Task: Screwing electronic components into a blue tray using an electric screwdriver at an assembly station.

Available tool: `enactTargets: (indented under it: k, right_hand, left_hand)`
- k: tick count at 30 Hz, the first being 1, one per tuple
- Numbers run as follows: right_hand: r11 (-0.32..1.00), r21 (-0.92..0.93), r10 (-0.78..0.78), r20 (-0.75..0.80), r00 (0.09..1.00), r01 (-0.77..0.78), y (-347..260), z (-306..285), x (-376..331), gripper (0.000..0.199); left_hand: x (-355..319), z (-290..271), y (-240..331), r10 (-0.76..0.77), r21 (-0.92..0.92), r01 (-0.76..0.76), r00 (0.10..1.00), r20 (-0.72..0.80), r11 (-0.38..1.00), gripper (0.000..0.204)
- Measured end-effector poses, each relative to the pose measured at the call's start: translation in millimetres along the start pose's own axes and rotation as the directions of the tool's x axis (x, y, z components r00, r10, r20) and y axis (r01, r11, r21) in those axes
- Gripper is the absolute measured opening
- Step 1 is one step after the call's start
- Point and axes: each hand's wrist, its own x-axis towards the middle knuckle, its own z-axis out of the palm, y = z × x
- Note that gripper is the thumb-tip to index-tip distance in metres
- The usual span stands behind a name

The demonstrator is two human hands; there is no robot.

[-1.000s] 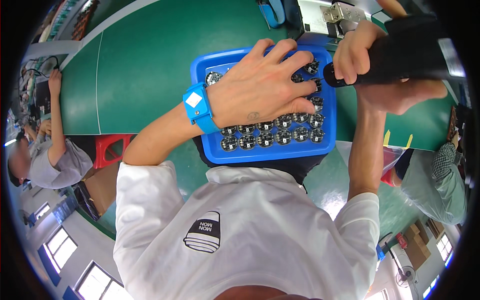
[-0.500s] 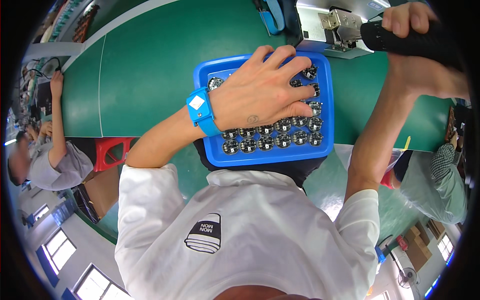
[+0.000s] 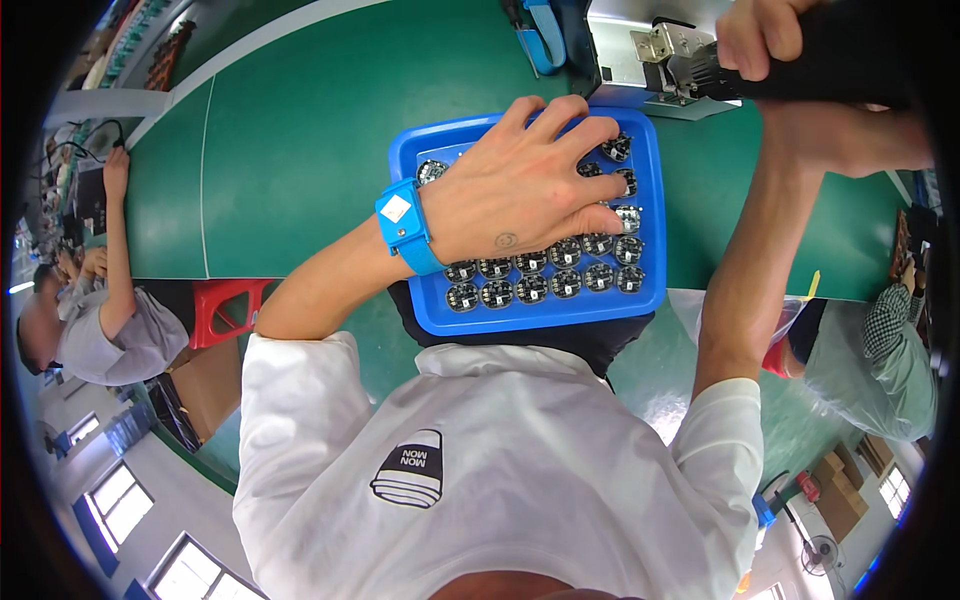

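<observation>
Right hand (image 3: 775, 40) clamps a black tool (image 3: 800, 62) lying crosswise (tip leftward); left hand (image 3: 520, 190) lies spread on the blue tray (image 3: 530, 315)

A small white square label (image 3: 396, 208) sits on my blue wrist strap (image 3: 408, 228); brown cardboard boxes (image 3: 838, 490) stand far lower right.

Green workbench (image 3: 300, 150) with a blue tray (image 3: 655, 250) and a metal fixture (image 3: 640, 50).

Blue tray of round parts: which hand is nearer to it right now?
Left. The left hand lies spread on the parts in the blue tray; the right hand grips a black tool beyond the tray's far right corner.
</observation>
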Motion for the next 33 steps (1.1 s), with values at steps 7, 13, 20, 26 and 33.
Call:
enactTargets:
  k: [7, 13, 20, 26, 33]
  right_hand:
    - [0.998, -0.066, 0.001, -0.097, 0.995, -0.007, -3, 63, 5, 0.093]
    - [0.999, 0.022, -0.037, -0.128, 0.991, 0.040, -9, 93, -25, 0.097]
    - [0.995, 0.052, -0.091, 0.233, 0.968, 0.081, -1, 91, -36, 0.119]
    - [0.996, 0.057, -0.079, 0.207, 0.975, 0.069, 2, 103, -45, 0.124]
    - [0.973, 0.224, -0.083, 0.154, 0.985, 0.047, 17, 103, -53, 0.123]
  left_hand:
    - [-3, 1, 0, -0.003, -0.004, 0.003, 1.000, -0.005, 1.000, 0.035]
    - [-3, 3, -2, 0.004, -0.013, -0.004, 1.000, -0.026, 1.000, 0.031]
    - [-3, 3, -3, -0.014, -0.030, 0.014, 1.000, -0.002, 0.999, 0.032]
    - [-2, 3, 0, -0.036, -0.067, 0.037, 0.999, 0.007, 0.997, 0.032]
    - [-3, 2, 0, -0.036, -0.063, 0.037, 0.999, 0.005, 0.997, 0.033]
